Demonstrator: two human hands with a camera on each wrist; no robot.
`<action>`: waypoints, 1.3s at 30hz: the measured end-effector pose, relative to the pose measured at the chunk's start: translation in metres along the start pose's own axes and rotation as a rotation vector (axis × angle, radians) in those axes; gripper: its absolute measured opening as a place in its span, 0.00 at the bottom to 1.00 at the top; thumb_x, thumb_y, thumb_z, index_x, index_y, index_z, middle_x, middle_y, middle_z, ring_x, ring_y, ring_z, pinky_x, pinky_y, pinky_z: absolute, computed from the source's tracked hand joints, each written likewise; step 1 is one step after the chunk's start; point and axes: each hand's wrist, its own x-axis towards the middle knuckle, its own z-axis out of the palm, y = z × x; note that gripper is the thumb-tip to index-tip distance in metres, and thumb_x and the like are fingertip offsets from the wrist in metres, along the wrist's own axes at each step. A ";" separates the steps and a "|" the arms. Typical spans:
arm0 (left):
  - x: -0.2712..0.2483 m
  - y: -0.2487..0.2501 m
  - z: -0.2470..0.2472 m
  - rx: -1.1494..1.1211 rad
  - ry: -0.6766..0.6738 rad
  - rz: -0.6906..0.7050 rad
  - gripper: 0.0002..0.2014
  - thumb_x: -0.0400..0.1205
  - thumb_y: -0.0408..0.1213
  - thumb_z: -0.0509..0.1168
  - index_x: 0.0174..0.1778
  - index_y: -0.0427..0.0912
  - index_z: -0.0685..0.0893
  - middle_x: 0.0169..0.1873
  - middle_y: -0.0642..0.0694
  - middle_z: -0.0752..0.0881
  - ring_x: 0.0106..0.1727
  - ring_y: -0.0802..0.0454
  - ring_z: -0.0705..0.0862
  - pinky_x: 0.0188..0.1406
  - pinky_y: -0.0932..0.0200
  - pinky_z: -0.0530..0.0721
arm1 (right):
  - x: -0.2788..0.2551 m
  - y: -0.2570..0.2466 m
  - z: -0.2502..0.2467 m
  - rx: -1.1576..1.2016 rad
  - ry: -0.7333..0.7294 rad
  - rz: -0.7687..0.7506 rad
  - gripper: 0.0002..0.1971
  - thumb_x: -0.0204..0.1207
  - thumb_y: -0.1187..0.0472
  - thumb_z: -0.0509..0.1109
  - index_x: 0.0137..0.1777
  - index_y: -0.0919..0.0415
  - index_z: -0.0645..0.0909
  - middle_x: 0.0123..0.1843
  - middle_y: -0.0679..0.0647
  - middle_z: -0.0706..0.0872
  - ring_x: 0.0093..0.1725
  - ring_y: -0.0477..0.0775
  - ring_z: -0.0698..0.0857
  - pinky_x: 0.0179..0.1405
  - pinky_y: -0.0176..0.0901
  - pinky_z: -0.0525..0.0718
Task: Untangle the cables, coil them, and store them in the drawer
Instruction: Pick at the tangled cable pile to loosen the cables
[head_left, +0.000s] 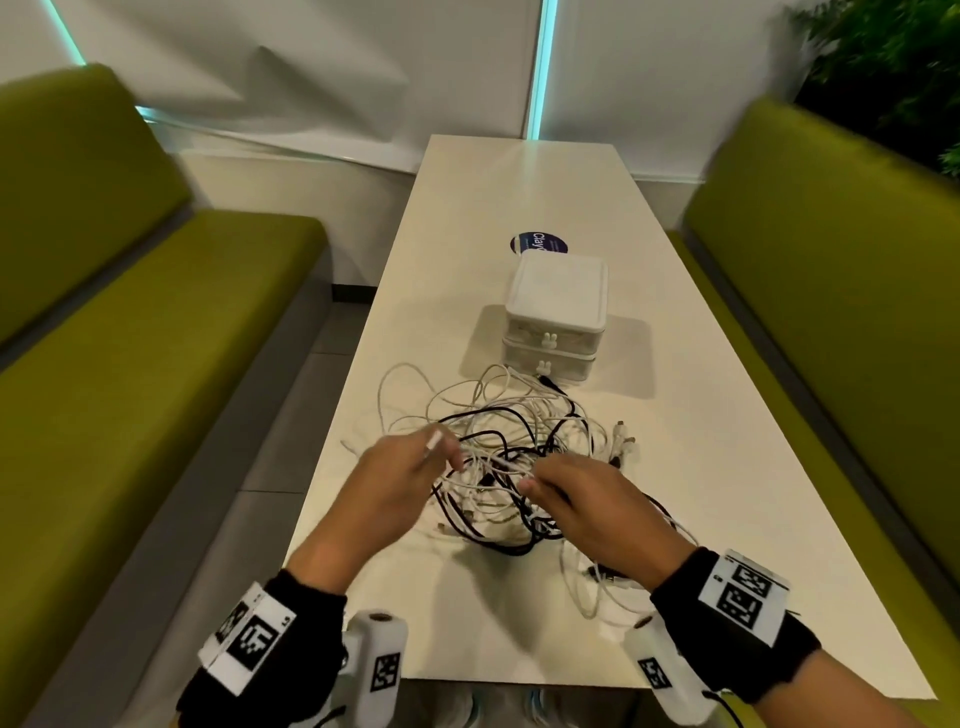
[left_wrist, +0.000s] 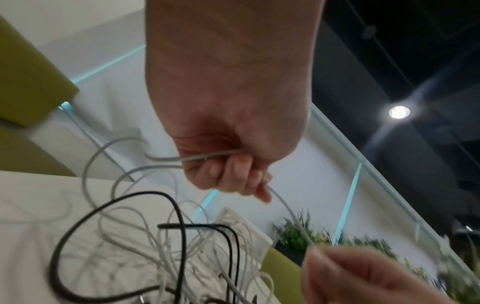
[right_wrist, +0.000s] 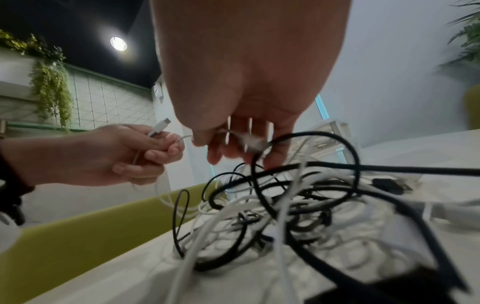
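Left hand (head_left: 400, 475) pinches thin white cable (left_wrist: 288, 207) near plug end; right hand (head_left: 592, 506) pinches same strand at black-and-white cable tangle (head_left: 511, 457), likely freeing it. Small white two-drawer box (head_left: 556, 317) beyond, closed.

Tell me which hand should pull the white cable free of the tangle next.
Left, probably. The left hand already grips the white cable near its plug, off to the side of the tangle. The right hand pinches the same cable at the tangle and can steady it.
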 end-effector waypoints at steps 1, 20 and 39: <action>0.000 -0.002 -0.007 -0.136 0.081 -0.021 0.17 0.87 0.51 0.56 0.34 0.54 0.81 0.23 0.54 0.74 0.22 0.58 0.67 0.26 0.55 0.66 | 0.001 0.001 0.001 -0.026 0.001 0.003 0.16 0.86 0.43 0.56 0.39 0.50 0.73 0.38 0.42 0.74 0.43 0.45 0.75 0.41 0.48 0.78; -0.019 -0.064 -0.137 0.315 0.586 -0.306 0.10 0.89 0.38 0.54 0.46 0.47 0.79 0.30 0.55 0.76 0.29 0.57 0.72 0.24 0.57 0.62 | 0.037 -0.048 0.048 -0.144 -0.257 -0.038 0.09 0.82 0.47 0.62 0.49 0.48 0.79 0.47 0.44 0.82 0.49 0.50 0.82 0.46 0.51 0.81; -0.025 -0.092 -0.086 0.121 0.298 -0.472 0.21 0.88 0.57 0.46 0.53 0.54 0.84 0.44 0.54 0.87 0.35 0.49 0.89 0.46 0.52 0.87 | 0.035 -0.062 0.059 -0.283 -0.214 0.063 0.09 0.82 0.51 0.63 0.46 0.54 0.79 0.50 0.49 0.74 0.48 0.54 0.80 0.37 0.46 0.70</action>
